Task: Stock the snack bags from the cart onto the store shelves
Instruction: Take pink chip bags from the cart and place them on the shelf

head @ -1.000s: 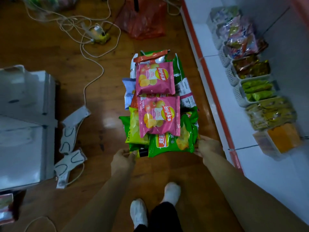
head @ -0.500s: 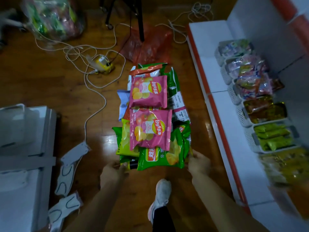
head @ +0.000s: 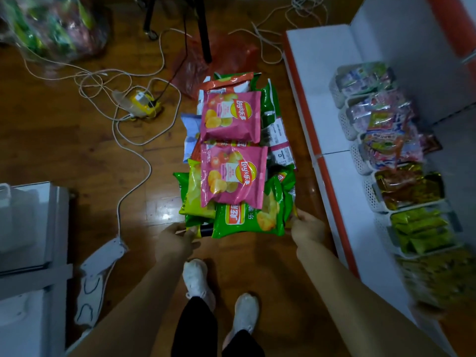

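A white plastic power strip (head: 103, 258) lies on the brown wooden floor (head: 64, 140). The left hand (head: 175, 243) curls its fingers around a dark cart handle (head: 206, 231). Glossy pink and green snack bags (head: 233, 176) heap over the cart. The right hand (head: 307, 228) clamps the handle's other end, near a white orange-edged shelf (head: 332, 119) holding white perforated baskets (head: 371, 194) of packets.

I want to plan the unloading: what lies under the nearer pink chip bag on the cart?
Under the nearer pink bag lie a yellow-green bag at its left and a green bag at its near edge. What lies deeper in the pile is covered.
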Tool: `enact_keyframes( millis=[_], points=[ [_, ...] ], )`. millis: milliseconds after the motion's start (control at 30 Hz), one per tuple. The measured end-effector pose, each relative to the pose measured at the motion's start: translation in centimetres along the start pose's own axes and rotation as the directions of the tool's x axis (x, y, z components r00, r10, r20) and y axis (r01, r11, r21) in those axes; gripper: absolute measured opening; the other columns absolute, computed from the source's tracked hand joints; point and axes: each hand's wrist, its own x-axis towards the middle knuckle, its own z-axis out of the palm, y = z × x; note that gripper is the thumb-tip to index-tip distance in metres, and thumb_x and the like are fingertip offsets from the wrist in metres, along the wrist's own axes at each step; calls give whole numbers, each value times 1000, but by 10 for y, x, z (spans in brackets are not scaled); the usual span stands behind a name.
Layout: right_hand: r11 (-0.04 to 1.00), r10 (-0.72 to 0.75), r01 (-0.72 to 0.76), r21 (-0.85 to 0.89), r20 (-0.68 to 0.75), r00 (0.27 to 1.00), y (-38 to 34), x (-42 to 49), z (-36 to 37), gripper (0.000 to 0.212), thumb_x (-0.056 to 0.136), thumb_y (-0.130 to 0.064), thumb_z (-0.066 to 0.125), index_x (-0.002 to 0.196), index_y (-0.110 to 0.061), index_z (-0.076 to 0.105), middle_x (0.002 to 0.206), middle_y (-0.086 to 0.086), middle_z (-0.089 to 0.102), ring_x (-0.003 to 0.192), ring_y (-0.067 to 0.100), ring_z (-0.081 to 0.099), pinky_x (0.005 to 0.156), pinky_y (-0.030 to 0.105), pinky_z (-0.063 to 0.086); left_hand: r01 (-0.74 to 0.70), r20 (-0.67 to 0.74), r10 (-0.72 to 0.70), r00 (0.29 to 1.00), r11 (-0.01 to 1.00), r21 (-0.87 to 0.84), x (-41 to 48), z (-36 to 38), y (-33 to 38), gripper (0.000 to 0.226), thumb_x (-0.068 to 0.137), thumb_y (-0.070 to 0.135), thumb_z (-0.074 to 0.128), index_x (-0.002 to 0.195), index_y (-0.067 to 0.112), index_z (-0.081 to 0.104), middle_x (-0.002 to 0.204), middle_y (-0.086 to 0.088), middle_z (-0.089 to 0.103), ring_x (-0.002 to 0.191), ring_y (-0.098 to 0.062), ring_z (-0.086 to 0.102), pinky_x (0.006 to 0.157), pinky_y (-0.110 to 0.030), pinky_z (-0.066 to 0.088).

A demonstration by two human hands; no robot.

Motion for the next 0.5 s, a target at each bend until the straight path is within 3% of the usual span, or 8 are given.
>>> enact_keyframes(
  millis=[133,300,433,500],
  points=[
    [999,-15,15,29,-10,1000,-24,9,9,31,93,-7,57,124,-5,61,116,11,66,86,18,60,73,28,50,-15,34,15,999,1000,23,14,5,27,25,91,9,59,114,0,53,95,-16,60,49,-13,61,36,-18,43],
    [1000,6,-5,27,-62,998,-42,7,21,32,93,-7,56,125,-5,61,121,13,65,93,19,62,80,28,51,16,48,-19,999,998,60,25,5,53,24,91,12,61,112,1,58,87,-17,62,54,-13,58,47,-25,42],
    [999,6,-4,35,-52,999,-53,6,24,33,94,-4,54,126,-4,59,120,15,64,88,18,59,77,25,49,38,58,-41,997,998,39,31,7,63,28,89,9,63,113,-3,57,69,-11,59,34,-4,56,41,-20,43],
    [999,22,-19,46,-66,998,-55,10,24,33,93,-4,55,126,-4,59,120,15,64,88,19,61,73,27,52,56,48,-58,997,997,44,31,7,66,31,88,9,63,116,-5,56,78,-15,61,30,-1,53,38,-18,42]
  ],
)
